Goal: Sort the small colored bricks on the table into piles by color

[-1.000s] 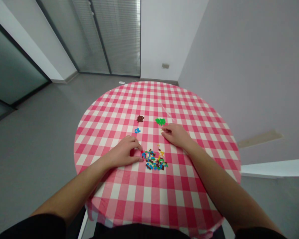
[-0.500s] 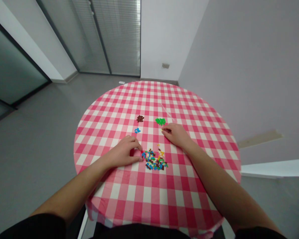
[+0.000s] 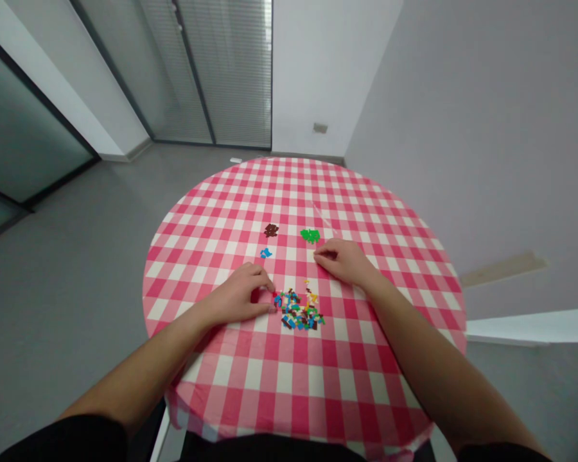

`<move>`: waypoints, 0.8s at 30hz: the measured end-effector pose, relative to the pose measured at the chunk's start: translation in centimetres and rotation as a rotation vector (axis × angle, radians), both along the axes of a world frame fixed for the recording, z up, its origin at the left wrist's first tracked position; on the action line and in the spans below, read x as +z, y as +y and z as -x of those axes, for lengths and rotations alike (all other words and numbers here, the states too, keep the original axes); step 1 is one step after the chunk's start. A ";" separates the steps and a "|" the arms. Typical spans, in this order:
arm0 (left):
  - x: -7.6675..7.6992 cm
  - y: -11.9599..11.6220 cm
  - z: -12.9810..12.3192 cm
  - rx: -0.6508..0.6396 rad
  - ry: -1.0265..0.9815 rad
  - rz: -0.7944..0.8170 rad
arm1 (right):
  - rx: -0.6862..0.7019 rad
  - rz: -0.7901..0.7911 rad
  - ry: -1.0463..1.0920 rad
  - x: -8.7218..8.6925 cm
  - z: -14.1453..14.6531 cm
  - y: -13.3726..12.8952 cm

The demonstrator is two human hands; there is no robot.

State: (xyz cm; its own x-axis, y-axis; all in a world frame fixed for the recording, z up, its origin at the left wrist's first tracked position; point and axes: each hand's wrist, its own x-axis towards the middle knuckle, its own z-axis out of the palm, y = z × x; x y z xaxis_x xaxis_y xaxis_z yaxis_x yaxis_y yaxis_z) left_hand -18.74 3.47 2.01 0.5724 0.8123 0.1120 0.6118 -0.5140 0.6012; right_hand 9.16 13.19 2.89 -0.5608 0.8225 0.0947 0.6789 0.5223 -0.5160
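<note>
My left hand (image 3: 245, 294) rests at the left edge of a mixed pile of small coloured pieces (image 3: 298, 314), thumb and fingers apart, with nothing visible held. My right hand (image 3: 343, 260) is just below and right of a small green pile (image 3: 311, 235). Its thumb and index finger are pinched together; whatever may be between them is too small to make out. A dark brown pile (image 3: 271, 230) lies left of the green one, and a few blue pieces (image 3: 266, 253) sit below the brown pile.
The round table has a pink and white checked cloth (image 3: 289, 385). A wall (image 3: 486, 128) rises at the right, and a glass partition (image 3: 231, 77) stands beyond the table. A small white item (image 3: 236, 160) shows by the far table edge.
My right hand has shifted very slightly to the right and toward me. The yellow bit at its fingertips is no longer distinct. My left hand has stayed in place.
</note>
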 end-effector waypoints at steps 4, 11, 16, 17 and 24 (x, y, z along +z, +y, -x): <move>0.2 0.0 -0.1 -0.004 -0.001 0.007 | 0.325 0.323 -0.013 1.8 0.2 -1.6; 0.2 0.0 -0.1 -0.003 0.003 0.000 | 0.373 0.404 -0.141 2.4 1.4 -3.1; 0.2 0.1 -0.1 -0.008 -0.001 -0.004 | 0.383 0.326 -0.115 2.1 1.7 -3.1; 0.2 0.1 -0.1 -0.009 0.000 -0.005 | 0.388 0.313 -0.120 2.1 1.8 -3.1; 0.3 0.1 -0.1 -0.011 0.005 -0.002 | 0.441 0.280 -0.134 1.9 2.0 -3.1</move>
